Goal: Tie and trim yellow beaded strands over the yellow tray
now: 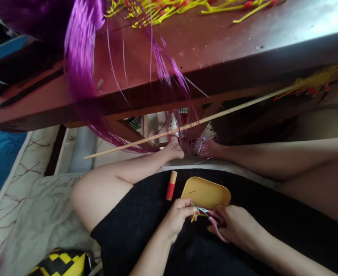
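One pair of pink-handled scissors (219, 230) is above the black cloth (128, 230) over the person's lap, its blades pointing at a short yellow strip (193, 217). The right hand (238, 224) is closed around the scissors' handles. The left hand (176, 216) pinches the strip between its fingertips, the lower end jutting out below them; whether the blades touch it, I cannot tell. The two hands are near each other, with the scissors bridging the space between.

Just beyond them, a shallow yellow tray (210, 191) rests on the cloth, a thin dark sliver (192, 191) inside it. Left of the tray is a small red tube (171, 190) with a tan cap.

Farther out, past the knees, a pale stick (146, 141) slants across the view, its right end reaching a blurred yellow-and-red cluster (315, 82). Above it stands a reddish-brown table (209, 50). Shiny purple strands (81, 42) spill over its edge at the left, and yellow stems (163, 15) with red tips lie along its top. At lower left, a black-and-yellow checkered item (61, 264) is partly cut off by the frame.
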### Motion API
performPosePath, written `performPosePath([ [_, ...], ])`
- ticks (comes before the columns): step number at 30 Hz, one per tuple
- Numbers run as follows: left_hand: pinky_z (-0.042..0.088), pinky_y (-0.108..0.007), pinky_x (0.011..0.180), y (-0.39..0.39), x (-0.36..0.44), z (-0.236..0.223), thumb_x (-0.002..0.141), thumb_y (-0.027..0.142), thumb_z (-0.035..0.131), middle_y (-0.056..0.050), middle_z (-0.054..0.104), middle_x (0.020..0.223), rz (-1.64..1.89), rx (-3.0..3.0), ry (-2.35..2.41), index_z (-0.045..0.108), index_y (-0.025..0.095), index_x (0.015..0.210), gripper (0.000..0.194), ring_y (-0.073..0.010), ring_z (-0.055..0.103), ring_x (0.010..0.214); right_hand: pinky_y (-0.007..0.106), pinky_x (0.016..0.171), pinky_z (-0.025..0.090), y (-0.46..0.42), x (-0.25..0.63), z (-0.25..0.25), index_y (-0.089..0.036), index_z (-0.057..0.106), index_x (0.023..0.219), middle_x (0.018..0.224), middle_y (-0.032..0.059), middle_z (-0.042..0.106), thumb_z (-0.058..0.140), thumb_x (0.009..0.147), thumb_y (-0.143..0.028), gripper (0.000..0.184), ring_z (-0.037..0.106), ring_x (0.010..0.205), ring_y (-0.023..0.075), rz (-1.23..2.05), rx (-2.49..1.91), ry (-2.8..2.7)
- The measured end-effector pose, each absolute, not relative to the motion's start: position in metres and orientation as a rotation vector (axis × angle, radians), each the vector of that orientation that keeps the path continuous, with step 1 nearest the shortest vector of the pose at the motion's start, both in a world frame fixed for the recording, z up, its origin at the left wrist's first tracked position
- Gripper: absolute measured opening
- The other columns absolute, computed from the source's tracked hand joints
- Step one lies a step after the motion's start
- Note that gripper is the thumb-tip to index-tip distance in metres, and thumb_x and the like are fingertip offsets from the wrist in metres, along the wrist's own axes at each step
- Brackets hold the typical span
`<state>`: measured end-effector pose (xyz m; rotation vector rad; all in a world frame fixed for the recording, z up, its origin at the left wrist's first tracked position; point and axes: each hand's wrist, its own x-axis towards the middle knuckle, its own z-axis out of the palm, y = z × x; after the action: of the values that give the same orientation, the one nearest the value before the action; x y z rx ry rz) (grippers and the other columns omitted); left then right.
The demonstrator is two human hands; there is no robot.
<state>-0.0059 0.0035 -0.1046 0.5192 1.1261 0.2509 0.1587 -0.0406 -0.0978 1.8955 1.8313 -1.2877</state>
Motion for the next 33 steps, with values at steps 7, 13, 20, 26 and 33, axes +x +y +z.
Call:
performPosePath([
  [7,0.031,-0.024,0.057,0.005,-0.005,-0.106,0.057,0.022,0.061,0.001,0.052,0.052,0.247,0.443,1.119,0.057,0.012,0.056,0.011,-0.0096,0.043,0.051,0.027,0.047,0.031,-0.042,0.157,-0.101,-0.017,0.063,0.065,0.065,0.0104,0.071,0.062,0.074,-0.03,0.016,0.067,0.061,0.0276,-1.267,1.883,1.781],
  [13,0.028,-0.023,0.049,0.007,-0.004,-0.112,0.056,0.022,0.06,0.002,0.05,0.047,0.196,0.382,1.15,0.055,0.013,0.057,0.011,-0.0079,0.043,0.044,0.027,0.048,0.034,-0.034,0.158,-0.099,-0.016,0.068,0.073,0.071,0.0118,0.072,0.064,0.072,-0.031,0.016,0.068,0.067,0.0293,-1.286,1.857,1.727],
  [20,0.025,-0.02,0.045,0.01,-0.002,-0.116,0.055,0.018,0.057,0.003,0.049,0.045,0.125,0.308,1.165,0.052,0.013,0.056,0.008,-0.0059,0.043,0.039,0.03,0.053,0.041,-0.021,0.159,-0.092,-0.015,0.071,0.07,0.07,0.0136,0.071,0.066,0.07,-0.035,0.021,0.068,0.071,0.0319,-1.292,1.789,1.651],
  [26,0.026,-0.02,0.044,0.012,-0.003,-0.118,0.055,0.018,0.058,0.004,0.049,0.045,0.074,0.253,1.154,0.051,0.013,0.057,0.009,-0.0059,0.044,0.039,0.031,0.056,0.045,-0.016,0.158,-0.089,-0.012,0.072,0.071,0.072,0.0156,0.071,0.067,0.068,-0.035,0.023,0.068,0.074,0.0333,-1.328,1.761,1.586],
  [33,0.029,-0.02,0.045,0.011,-0.005,-0.12,0.056,0.019,0.057,0.004,0.05,0.047,0.079,0.283,1.12,0.051,0.013,0.057,0.009,-0.0059,0.045,0.04,0.03,0.052,0.042,-0.02,0.159,-0.092,-0.012,0.071,0.067,0.072,0.0164,0.07,0.069,0.066,-0.031,0.019,0.067,0.071,0.0329,-1.362,1.823,1.526],
])
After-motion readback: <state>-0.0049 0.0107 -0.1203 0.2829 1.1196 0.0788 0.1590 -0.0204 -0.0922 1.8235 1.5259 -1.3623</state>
